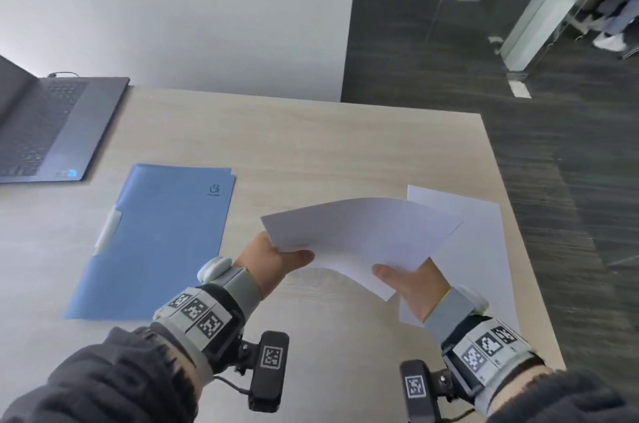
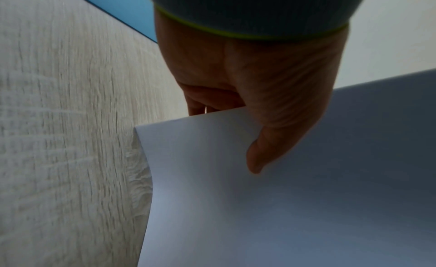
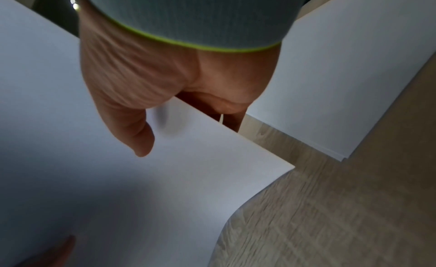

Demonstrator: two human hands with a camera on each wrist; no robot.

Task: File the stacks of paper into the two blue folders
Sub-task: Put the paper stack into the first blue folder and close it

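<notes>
A thin stack of white paper (image 1: 359,232) (image 2: 283,205) (image 3: 118,177) hangs bowed above the table, held by both hands. My left hand (image 1: 276,258) (image 2: 252,107) pinches its near left edge, thumb on top and fingers underneath. My right hand (image 1: 409,279) (image 3: 151,95) pinches the near right corner the same way. A second white paper stack (image 1: 477,236) (image 3: 335,84) lies flat on the table under and behind the right hand. The blue folders (image 1: 155,242) (image 2: 127,11) lie shut, stacked one on the other, to the left of my hands.
An open grey laptop (image 1: 48,128) sits at the far left of the light wood table (image 1: 311,146). The table's right edge (image 1: 518,215) runs close past the flat paper stack, with dark floor beyond. A white wall stands behind the table.
</notes>
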